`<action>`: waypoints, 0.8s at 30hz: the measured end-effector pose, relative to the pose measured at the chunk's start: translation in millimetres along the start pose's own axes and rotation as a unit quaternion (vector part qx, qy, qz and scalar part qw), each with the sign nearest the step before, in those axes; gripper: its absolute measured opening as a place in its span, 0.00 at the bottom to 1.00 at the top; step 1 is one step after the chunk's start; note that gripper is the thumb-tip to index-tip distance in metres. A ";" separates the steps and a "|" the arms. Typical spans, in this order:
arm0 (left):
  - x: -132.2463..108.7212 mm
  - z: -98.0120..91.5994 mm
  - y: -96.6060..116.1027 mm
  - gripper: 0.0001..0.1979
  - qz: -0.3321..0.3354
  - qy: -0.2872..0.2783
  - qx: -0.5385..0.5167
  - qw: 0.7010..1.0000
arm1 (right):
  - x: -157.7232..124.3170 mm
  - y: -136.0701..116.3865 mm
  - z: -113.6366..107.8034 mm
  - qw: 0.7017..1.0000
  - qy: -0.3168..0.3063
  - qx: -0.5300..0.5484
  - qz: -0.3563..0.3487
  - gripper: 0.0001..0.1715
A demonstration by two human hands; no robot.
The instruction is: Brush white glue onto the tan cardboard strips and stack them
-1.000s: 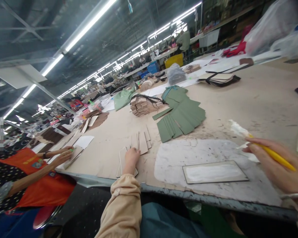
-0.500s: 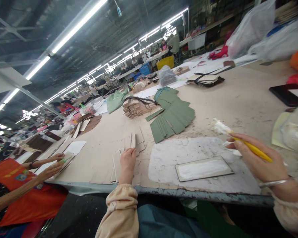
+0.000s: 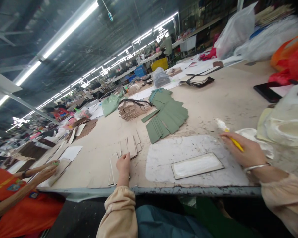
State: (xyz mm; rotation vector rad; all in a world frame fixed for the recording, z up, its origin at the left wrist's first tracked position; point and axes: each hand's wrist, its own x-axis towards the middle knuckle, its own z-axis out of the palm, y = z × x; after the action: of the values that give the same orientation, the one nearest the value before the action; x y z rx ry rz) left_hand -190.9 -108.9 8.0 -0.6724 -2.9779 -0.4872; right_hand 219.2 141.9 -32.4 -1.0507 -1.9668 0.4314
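Observation:
My left hand (image 3: 123,167) is closed, its fingertips pinching the near edge of a beige card piece (image 3: 131,145). Several more such pieces lie overlapping around it, some partly under the wrist. In my right hand (image 3: 247,150) is a brush (image 3: 236,144) with a yellow handle, its tip thick with white paste, raised over the table. Between the hands, a dark-edged rectangular panel (image 3: 197,165) coated in white lies flat on a stained pale sheet (image 3: 161,158). Beyond it fans a spread of green pieces (image 3: 167,115).
A bundle of brown pieces (image 3: 132,110) sits behind. At right stand a cloudy plastic container (image 3: 288,115) and a white paste-covered patch (image 3: 253,135), with a black phone-like object (image 3: 267,92) behind. A co-worker's hands (image 3: 46,170) handle pieces at left. The table's front edge (image 3: 164,190) runs close by.
The card piece my left hand held upright now leans lower among the others. My right hand with the brush has drawn back from the panel, and the whole view has shifted slightly.

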 end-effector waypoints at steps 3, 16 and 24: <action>0.8 1.8 4.5 0.25 -0.004 -0.020 -0.003 1.000 | 6.6 7.7 -3.5 0.999 0.032 -0.036 -0.021 0.16; 12.9 6.7 31.3 0.36 -0.019 -0.075 0.037 0.996 | -1.5 -39.2 -5.4 0.980 -0.015 0.056 -0.189 0.12; 12.2 5.1 24.4 0.27 -0.028 -0.049 0.009 0.998 | -5.1 -43.5 -3.1 0.977 -0.028 0.071 -0.198 0.13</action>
State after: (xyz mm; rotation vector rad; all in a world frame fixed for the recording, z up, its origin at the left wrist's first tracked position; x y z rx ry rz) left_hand -191.4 -81.4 11.7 -0.6302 -3.0973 -0.4429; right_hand 200.8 111.9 -6.1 -0.5424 -2.0973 0.3766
